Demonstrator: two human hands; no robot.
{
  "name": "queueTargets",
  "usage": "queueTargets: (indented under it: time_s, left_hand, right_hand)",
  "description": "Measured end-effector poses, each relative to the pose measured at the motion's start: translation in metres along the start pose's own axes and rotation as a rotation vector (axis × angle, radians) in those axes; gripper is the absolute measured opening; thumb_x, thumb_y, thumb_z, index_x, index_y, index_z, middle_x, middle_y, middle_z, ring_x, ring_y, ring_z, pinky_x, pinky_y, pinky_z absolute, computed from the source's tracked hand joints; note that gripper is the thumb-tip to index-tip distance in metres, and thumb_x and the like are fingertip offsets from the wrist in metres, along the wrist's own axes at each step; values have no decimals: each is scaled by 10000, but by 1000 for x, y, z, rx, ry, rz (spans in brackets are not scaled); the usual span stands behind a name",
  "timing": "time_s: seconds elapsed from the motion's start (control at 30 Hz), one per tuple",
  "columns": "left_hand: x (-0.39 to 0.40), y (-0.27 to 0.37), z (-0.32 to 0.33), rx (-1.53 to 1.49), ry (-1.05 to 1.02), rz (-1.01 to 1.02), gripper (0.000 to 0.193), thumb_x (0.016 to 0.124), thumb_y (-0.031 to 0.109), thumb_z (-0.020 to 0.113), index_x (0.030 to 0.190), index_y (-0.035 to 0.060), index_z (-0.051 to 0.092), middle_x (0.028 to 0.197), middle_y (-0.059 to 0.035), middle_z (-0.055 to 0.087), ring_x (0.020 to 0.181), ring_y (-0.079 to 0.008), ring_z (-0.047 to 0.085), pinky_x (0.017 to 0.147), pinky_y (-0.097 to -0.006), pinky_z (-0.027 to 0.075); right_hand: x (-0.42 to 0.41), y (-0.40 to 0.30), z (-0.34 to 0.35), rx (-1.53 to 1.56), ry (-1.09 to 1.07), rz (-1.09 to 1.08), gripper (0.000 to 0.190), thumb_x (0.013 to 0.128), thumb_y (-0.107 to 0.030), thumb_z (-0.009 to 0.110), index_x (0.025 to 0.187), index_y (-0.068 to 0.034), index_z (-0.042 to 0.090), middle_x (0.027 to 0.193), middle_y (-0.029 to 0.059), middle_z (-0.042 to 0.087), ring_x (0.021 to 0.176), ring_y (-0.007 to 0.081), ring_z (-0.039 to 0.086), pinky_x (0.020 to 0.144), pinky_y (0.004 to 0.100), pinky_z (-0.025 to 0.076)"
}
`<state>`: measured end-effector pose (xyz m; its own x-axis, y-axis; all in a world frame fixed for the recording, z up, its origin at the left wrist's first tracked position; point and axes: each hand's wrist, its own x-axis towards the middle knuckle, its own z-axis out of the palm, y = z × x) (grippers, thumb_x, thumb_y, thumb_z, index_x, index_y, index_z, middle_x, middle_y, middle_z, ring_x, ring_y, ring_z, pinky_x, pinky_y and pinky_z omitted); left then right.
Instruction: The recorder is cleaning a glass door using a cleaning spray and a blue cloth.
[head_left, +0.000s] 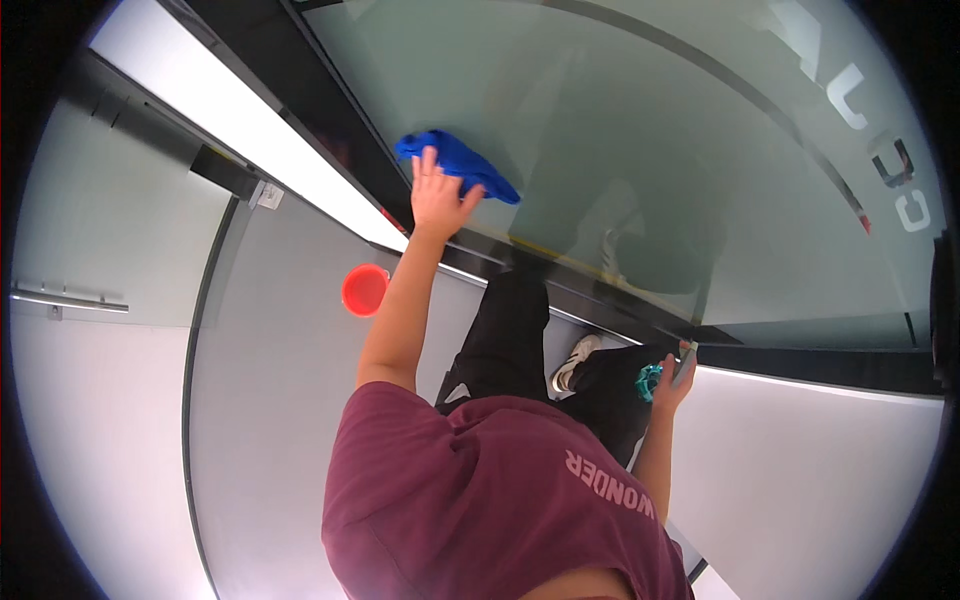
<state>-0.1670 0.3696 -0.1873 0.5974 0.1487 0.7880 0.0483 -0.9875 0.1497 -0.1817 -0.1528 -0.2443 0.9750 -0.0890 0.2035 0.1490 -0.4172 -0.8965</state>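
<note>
With fingers spread, my left hand (441, 196) presses a bunched blue cloth (471, 166) against a large glass pane (645, 135), near the pane's dark lower-left frame. My thumb lies along the cloth's lower edge. Low on the right, beside my dark-trousered leg, my right hand (670, 386) is closed around a small greyish object (684, 366), which looks like the head of a spray bottle. A translucent teal part (649, 382) shows next to the fingers; how the two join is partly hidden.
A red bucket (365, 290) stands on the grey floor, left of my left forearm. A bright light strip (255, 120) runs along the dark frame. At the far left is a glass door with a metal handle (71, 302). A white panel (810, 465) is at the right.
</note>
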Motion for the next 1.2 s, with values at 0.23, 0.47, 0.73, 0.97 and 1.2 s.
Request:
queueTargets:
  time_s: [0.23, 0.47, 0.73, 0.97, 1.2]
  left_hand:
    - [-40, -13, 28, -405, 79, -617, 644, 974, 311, 488, 1464, -26, 241, 1541, -279, 154, 1430, -462, 86, 1163, -499, 62]
    - [2, 73, 37, -484, 301, -706, 637, 945, 250, 495, 1441, -60, 243, 1511, -339, 136, 1413, -508, 63, 1157, -521, 56]
    - [69, 203, 8, -357, 275, -185, 395, 724, 257, 612, 1020, 1, 565, 1327, -287, 416, 1285, -526, 318, 1061, -690, 116]
    - [133, 268, -2, -385, 284, 278, 428, 818, 457, 619, 1151, 189, 625, 1441, 0, 461, 1350, -262, 356, 1074, -579, 165]
    - [189, 228, -37, -116, 441, 231, 446, 826, 459, 596, 1234, 282, 619, 1402, 50, 506, 1311, -226, 414, 1070, -577, 170]
  right_hand:
    - [10, -1, 10, -2, -65, -63, 404, 914, -88, 600, 1295, -11, 490, 1201, 67, 603, 770, 102, 569, 698, 244, 497]
    - [7, -3, 11, -165, -123, -46, 414, 913, -124, 612, 1303, -40, 499, 1135, 69, 602, 767, 111, 574, 741, 268, 490]
    - [6, -4, 10, -84, -67, -54, 390, 903, -96, 614, 1276, -40, 514, 1070, 69, 610, 754, 107, 568, 728, 269, 486]
    - [0, 4, 2, -73, -119, 1, 384, 906, -96, 614, 1272, -40, 514, 976, 57, 611, 743, 105, 562, 721, 258, 475]
    - [-5, 24, -14, 52, -4, -1, 425, 910, -45, 575, 1319, -4, 467, 1256, 101, 564, 822, 117, 586, 724, 253, 507]
